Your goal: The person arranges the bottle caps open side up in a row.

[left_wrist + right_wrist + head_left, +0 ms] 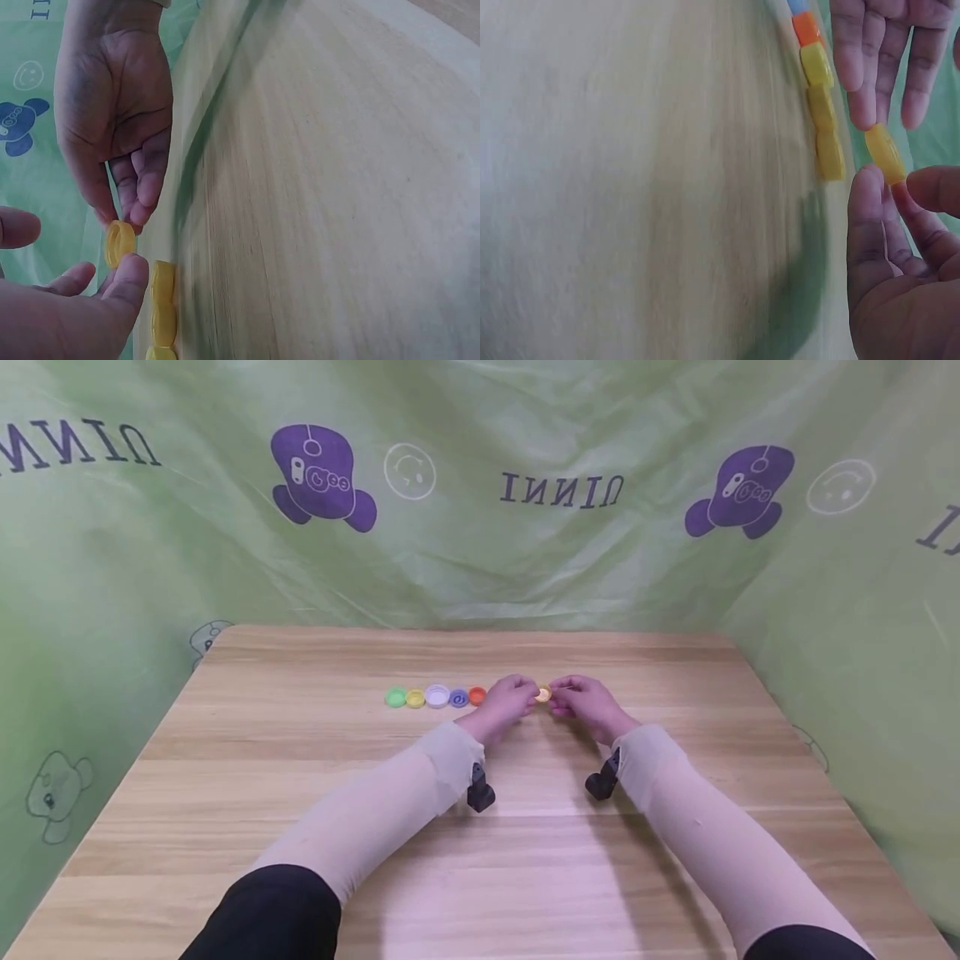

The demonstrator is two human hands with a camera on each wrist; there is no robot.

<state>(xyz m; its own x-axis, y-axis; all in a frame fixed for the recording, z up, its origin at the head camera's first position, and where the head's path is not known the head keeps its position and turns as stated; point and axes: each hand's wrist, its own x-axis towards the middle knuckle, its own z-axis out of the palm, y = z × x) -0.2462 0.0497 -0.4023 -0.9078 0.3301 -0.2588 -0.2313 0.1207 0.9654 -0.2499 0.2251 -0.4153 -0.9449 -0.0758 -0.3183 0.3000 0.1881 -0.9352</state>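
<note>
My right hand [588, 702] pinches a small amber-yellow bottle cap [543, 693] between its thumb and fingertips, tilted on edge above the table in the wrist views. On the cap's other side is my left hand [510, 700], its fingers fairly straight, with fingertips at or touching the rim; its thumb stands apart. Below the held cap, a row of bottle caps lies on the table: a green cap [396, 697], a yellow cap [415, 697], a white cap [437, 696], a blue cap [459, 697] and an orange cap [477, 696]. Further yellow caps [821, 109] continue the row, hidden behind my left hand in the head view.
The caps stand on a wooden table [480, 877], toward its far edge. A green printed cloth [465, 560] hangs behind and at both sides. A small black camera mount [480, 789] sits on the left wrist, another mount [602, 779] on the right.
</note>
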